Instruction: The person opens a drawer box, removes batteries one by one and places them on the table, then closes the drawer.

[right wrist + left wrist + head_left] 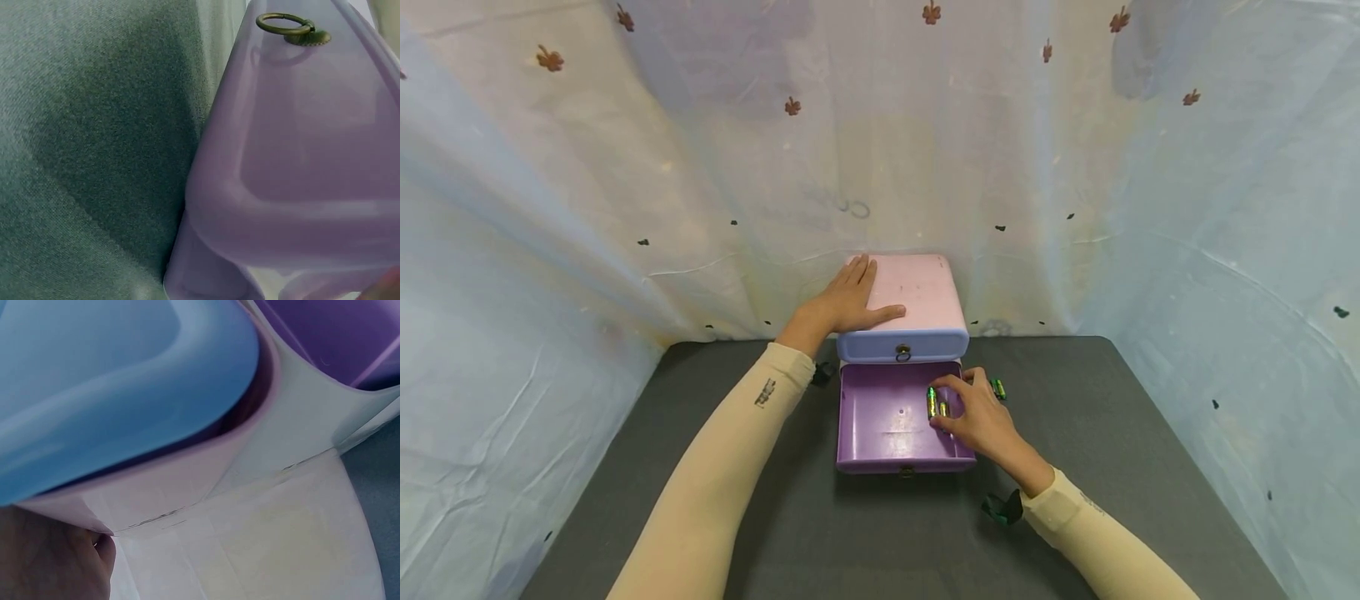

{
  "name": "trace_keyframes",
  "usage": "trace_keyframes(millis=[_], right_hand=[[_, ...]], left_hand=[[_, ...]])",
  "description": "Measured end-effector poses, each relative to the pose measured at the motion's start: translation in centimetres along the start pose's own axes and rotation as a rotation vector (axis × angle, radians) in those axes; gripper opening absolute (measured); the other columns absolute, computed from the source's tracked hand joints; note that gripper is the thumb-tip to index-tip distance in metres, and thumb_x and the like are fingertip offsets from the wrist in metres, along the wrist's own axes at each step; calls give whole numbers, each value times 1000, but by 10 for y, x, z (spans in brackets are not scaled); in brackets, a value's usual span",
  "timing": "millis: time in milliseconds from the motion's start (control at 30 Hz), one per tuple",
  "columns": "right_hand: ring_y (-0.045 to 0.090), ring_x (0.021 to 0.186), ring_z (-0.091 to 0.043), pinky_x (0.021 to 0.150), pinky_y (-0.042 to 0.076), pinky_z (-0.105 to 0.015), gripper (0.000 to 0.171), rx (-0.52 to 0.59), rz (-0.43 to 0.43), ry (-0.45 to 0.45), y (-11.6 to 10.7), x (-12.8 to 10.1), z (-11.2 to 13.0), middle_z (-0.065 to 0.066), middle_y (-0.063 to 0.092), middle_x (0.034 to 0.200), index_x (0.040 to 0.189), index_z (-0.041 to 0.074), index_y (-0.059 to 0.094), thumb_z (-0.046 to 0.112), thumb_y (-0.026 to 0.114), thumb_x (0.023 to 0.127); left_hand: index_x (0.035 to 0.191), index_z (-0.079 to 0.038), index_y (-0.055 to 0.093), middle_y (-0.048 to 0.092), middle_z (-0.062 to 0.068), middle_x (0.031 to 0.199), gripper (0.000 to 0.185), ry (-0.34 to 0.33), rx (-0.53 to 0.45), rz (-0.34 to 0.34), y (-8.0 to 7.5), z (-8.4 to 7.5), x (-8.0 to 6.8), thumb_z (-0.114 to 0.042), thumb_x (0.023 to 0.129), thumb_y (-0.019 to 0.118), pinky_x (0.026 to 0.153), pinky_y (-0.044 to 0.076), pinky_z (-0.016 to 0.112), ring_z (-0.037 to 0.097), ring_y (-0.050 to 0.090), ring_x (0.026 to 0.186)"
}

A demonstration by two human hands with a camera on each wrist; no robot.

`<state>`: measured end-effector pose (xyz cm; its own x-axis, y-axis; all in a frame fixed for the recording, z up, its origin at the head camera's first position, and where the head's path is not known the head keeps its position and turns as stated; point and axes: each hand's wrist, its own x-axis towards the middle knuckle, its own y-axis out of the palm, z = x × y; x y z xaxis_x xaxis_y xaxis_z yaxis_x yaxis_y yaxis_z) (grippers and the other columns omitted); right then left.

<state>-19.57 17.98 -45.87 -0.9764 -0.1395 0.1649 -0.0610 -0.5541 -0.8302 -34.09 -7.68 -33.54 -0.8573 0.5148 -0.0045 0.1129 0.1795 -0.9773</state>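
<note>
A small drawer cabinet with a pink top [917, 292] and a blue upper drawer front [902, 344] stands at the back of the table. Its purple lower drawer [880, 417] is pulled out toward me. My left hand [848, 300] rests flat on the pink top, fingers straight. My right hand [973, 417] reaches over the drawer's right side and pinches green batteries [934, 402] above its floor. Another green battery [997, 388] lies on the table just right of the drawer. In the right wrist view the purple drawer front [300, 156] with its brass ring pull [289, 26] fills the frame.
The table is covered with a dark grey felt mat [1112, 433]. A pale patterned cloth [625, 208] hangs as a backdrop on three sides. The blue drawer carries a ring pull [902, 352]. A strap [1000, 508] sits at my right wrist.
</note>
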Motion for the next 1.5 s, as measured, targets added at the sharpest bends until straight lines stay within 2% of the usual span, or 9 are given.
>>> trace_keyframes(millis=[333,667,933,1200,1500], right_hand=[[58,106,-33,66,53,-42,55,1,1,4,0,1,0,-18,50,136,132,27,73,30,96,82],[61,104,-34,67,55,-47,56,32,-11,-8,-8,-4,3,-20,50,141,134,26,73,32,95,83],[72,112,-36,70,57,-46,56,79,-22,-29,-16,-13,2,-15,52,139,136,25,72,29,94,85],[67,106,-35,70,52,-39,56,115,-55,-67,-29,-22,0,-9,62,130,139,22,71,25,93,87],[59,91,-29,71,44,-34,56,133,-104,-152,-40,-28,-12,-5,68,109,137,13,71,19,93,86]], left_hand=[[170,2,-2,-9,23,178,116,-2,-4,9,0,1,-1,-78,101,45,135,-2,42,36,-9,166],[170,2,-4,-11,23,178,116,1,-16,21,-2,0,-1,-78,101,44,135,-3,42,36,-11,166],[170,1,-5,-12,22,178,117,3,-15,31,-2,1,-1,-79,101,43,135,-4,43,35,-12,166],[170,2,-4,-11,23,178,117,6,-13,16,1,3,2,-80,101,43,134,-5,42,35,-12,166],[170,2,-4,-11,23,178,116,6,-12,18,0,2,1,-78,101,44,134,-5,41,35,-12,166]])
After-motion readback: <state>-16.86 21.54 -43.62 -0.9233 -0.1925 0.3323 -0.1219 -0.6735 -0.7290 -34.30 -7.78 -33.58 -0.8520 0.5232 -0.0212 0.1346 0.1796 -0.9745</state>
